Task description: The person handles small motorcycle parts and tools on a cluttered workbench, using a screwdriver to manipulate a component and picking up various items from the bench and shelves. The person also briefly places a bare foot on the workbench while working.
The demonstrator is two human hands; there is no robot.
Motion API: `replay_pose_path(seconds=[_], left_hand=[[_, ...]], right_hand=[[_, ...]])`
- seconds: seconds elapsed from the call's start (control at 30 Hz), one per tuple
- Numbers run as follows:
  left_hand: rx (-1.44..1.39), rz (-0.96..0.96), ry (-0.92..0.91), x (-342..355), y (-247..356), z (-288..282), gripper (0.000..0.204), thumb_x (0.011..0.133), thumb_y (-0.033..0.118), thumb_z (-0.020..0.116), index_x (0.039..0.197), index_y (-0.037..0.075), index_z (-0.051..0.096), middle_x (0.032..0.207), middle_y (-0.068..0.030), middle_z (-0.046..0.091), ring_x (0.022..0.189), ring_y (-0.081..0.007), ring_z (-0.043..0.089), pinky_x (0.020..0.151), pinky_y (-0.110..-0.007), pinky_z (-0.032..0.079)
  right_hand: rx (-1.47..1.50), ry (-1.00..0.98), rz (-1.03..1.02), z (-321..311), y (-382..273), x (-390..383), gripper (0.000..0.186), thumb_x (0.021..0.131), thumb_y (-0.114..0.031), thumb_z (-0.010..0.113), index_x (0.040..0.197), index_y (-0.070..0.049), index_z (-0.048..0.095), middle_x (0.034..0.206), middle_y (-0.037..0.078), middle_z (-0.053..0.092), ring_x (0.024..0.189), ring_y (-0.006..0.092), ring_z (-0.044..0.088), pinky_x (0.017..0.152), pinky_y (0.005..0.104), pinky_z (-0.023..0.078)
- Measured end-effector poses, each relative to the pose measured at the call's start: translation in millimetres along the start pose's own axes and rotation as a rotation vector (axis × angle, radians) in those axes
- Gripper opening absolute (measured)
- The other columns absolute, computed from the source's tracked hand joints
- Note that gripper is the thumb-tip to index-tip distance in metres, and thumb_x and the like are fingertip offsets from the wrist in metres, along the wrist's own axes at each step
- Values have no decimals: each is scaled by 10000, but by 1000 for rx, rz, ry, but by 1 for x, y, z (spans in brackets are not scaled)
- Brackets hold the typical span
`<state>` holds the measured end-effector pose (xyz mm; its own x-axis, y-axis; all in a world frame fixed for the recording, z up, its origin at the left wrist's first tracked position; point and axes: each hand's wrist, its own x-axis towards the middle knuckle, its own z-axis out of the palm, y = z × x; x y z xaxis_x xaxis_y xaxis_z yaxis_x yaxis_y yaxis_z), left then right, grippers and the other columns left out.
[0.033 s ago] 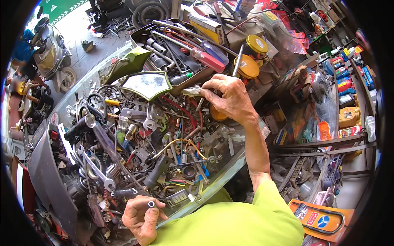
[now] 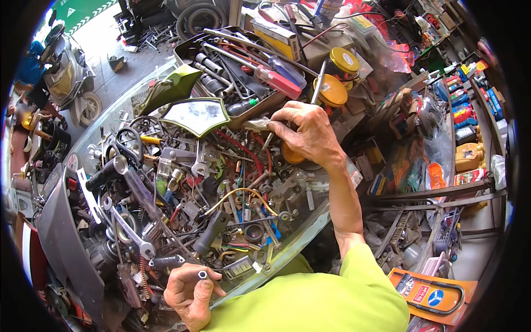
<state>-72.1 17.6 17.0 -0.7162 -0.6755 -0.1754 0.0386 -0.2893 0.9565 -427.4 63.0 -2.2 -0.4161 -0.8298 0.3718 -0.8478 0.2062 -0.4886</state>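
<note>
At the lower left, my left hand (image 2: 188, 296) pinches a small metal piece with a hexagonal, nut-like end (image 2: 203, 275) between thumb and fingers. My right hand (image 2: 308, 133) is over the far right of the cluttered glass-topped table (image 2: 301, 235), its thumb and fingers closed on a pale crumpled scrap (image 2: 257, 124) that looks like plastic. Just left of that scrap lies a green-rimmed mirror (image 2: 196, 115). Behind the right hand a metal rod (image 2: 319, 83) slants up beside round yellow-lidded tins (image 2: 332, 90). Combination wrenches (image 2: 130, 227) lie among loose parts nearer the left hand.
A tool tray (image 2: 221, 66) with sockets and a red-handled screwdriver (image 2: 278, 83) stands at the far side. A dark curved panel (image 2: 66, 238) leans at the left. Shelves with bottles (image 2: 470, 157) line the right. A scooter (image 2: 69, 74) and a person stand at the far left.
</note>
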Motion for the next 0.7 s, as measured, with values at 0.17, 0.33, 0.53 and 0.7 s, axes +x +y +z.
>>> replay_pose_path(seconds=[0.17, 0.33, 0.53, 0.7], left_hand=[[-52, -38, 89, -2, -8, 3, 172, 1007, 69, 581, 1174, 37, 564, 1016, -121, 681, 646, -97, 602, 532, -196, 405], [-20, -55, 105, 3, -4, 5, 173, 1003, 80, 594, 1167, 26, 576, 994, -110, 688, 640, -91, 596, 534, -190, 394], [34, -58, 153, 6, -1, 15, 163, 977, 100, 629, 1098, 8, 572, 896, -111, 675, 552, -100, 571, 488, -198, 389], [81, -54, 190, 3, 6, 23, 192, 964, 133, 658, 1070, 7, 560, 866, -126, 675, 520, -120, 579, 469, -194, 356]], right_hand=[[111, -92, 43, 3, 4, 5, 201, 861, -220, 727, 910, -26, 747, 768, 139, 691, 720, 309, 672, 689, 387, 520], [247, -90, 175, 2, 7, 3, 201, 877, -221, 718, 910, -25, 740, 719, 152, 688, 637, 294, 661, 641, 370, 511], [-102, 108, 169, 1, 8, -3, 197, 858, -191, 769, 908, -4, 733, 696, 76, 693, 591, 172, 647, 598, 302, 512], [146, 22, 89, -3, -4, 0, 169, 808, -123, 807, 927, -21, 742, 721, 68, 684, 637, 123, 650, 610, 269, 510]])
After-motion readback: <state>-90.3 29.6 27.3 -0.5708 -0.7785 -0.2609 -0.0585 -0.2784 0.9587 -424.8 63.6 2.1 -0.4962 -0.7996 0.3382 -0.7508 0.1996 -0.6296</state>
